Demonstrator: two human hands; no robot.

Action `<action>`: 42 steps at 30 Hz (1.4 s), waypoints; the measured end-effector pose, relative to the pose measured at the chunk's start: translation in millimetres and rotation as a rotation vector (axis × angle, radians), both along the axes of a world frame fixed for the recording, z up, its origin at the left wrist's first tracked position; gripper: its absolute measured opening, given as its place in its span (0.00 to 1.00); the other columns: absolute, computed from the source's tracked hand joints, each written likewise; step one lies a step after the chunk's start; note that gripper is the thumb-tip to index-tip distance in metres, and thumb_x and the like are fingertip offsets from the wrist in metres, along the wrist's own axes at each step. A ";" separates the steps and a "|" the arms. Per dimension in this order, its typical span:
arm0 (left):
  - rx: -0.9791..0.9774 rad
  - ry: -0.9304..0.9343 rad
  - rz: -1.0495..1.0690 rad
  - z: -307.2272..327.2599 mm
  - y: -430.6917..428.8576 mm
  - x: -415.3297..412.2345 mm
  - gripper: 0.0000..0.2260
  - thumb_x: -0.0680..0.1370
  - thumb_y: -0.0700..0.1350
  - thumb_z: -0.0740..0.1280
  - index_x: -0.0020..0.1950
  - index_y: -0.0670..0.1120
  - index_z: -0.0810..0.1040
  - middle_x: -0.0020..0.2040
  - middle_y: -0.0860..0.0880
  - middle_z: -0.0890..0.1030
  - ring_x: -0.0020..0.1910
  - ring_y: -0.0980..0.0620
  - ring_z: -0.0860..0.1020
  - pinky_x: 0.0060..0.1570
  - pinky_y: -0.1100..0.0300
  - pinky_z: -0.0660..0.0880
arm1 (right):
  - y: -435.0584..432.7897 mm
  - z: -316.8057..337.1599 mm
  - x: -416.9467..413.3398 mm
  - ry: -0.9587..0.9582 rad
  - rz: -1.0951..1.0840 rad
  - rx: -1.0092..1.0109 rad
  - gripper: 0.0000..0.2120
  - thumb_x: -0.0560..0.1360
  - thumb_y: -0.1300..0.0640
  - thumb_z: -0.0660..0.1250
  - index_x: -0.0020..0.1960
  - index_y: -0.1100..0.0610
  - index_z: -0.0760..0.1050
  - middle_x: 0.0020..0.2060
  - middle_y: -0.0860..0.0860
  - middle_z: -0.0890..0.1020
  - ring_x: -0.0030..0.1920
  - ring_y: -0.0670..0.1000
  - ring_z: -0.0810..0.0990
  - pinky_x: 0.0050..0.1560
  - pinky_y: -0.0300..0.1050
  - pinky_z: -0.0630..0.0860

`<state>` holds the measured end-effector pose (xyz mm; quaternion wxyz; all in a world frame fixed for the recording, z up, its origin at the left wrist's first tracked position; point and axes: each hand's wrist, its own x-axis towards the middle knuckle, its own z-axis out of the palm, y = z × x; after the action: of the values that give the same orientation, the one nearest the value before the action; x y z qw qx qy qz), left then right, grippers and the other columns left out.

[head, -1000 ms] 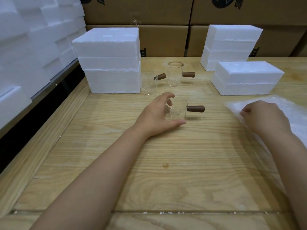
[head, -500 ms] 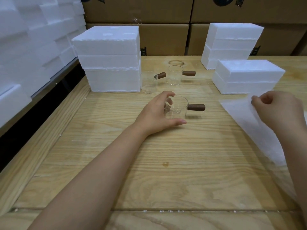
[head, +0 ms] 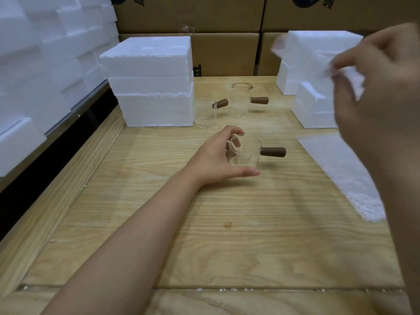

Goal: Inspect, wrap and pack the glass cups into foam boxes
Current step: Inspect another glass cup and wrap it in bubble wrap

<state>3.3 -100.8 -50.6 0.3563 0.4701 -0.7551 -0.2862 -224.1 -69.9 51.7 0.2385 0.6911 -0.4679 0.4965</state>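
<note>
1. Your right hand (head: pixel 375 105) is raised at 2 o'clock, closest to the lens. Its fingertips pinch a thin white foam sheet (head: pixel 348 79), which is blurred.
2. Your left hand (head: pixel 216 160) is at centre of the wooden table (head: pixel 204 235). Its fingers curl round a glass cup (head: pixel 246 153) that stands upright on the table, wooden handle (head: pixel 272 152) pointing to 3 o'clock.
3. A pile of wrap sheets (head: pixel 341 176) lies flat at 3 o'clock.
4. Two spare cups (head: pixel 204 113) stand at 12 o'clock, the left one just beside the foam.
5. Foam boxes are stacked at 11 o'clock (head: pixel 150 83) and 1 o'clock (head: pixel 316 110).
6. Cardboard cartons (head: pixel 227 53) stand behind the table.
</note>
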 end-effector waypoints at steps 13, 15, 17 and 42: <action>0.200 0.681 0.308 7.7 -11.5 6.1 0.16 0.78 0.60 0.62 0.51 0.47 0.75 0.47 0.48 0.84 0.40 0.51 0.83 0.43 0.53 0.78 | -24.0 -65.5 10.7 -0.031 0.218 0.240 0.10 0.70 0.77 0.61 0.43 0.65 0.75 0.41 0.60 0.78 0.42 0.53 0.74 0.42 0.35 0.69; 0.234 0.768 0.327 9.7 -14.3 8.9 0.12 0.79 0.53 0.65 0.56 0.46 0.72 0.46 0.49 0.84 0.41 0.51 0.84 0.43 0.56 0.79 | -25.5 -69.2 10.0 -0.046 0.215 0.259 0.10 0.70 0.77 0.61 0.44 0.66 0.76 0.42 0.60 0.79 0.42 0.55 0.76 0.41 0.39 0.72; 0.211 0.790 0.299 8.7 -14.8 10.9 0.13 0.77 0.44 0.70 0.59 0.49 0.70 0.46 0.48 0.84 0.41 0.51 0.84 0.42 0.60 0.79 | -25.4 -71.0 11.3 -0.072 0.224 0.291 0.10 0.70 0.76 0.61 0.46 0.66 0.76 0.44 0.59 0.79 0.44 0.55 0.77 0.42 0.39 0.73; -0.310 0.467 0.426 12.8 -2.8 -5.2 0.08 0.75 0.47 0.72 0.38 0.58 0.79 0.33 0.64 0.79 0.35 0.61 0.78 0.39 0.57 0.78 | -16.7 -57.1 37.3 -0.353 0.224 0.732 0.10 0.69 0.46 0.73 0.38 0.46 0.72 0.44 0.41 0.74 0.45 0.39 0.72 0.40 0.24 0.64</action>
<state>-1.9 -103.6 -37.8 0.6382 0.4792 -0.5728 -0.1871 -186.8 -86.6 -5.4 -0.1619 0.6811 -0.5691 0.4313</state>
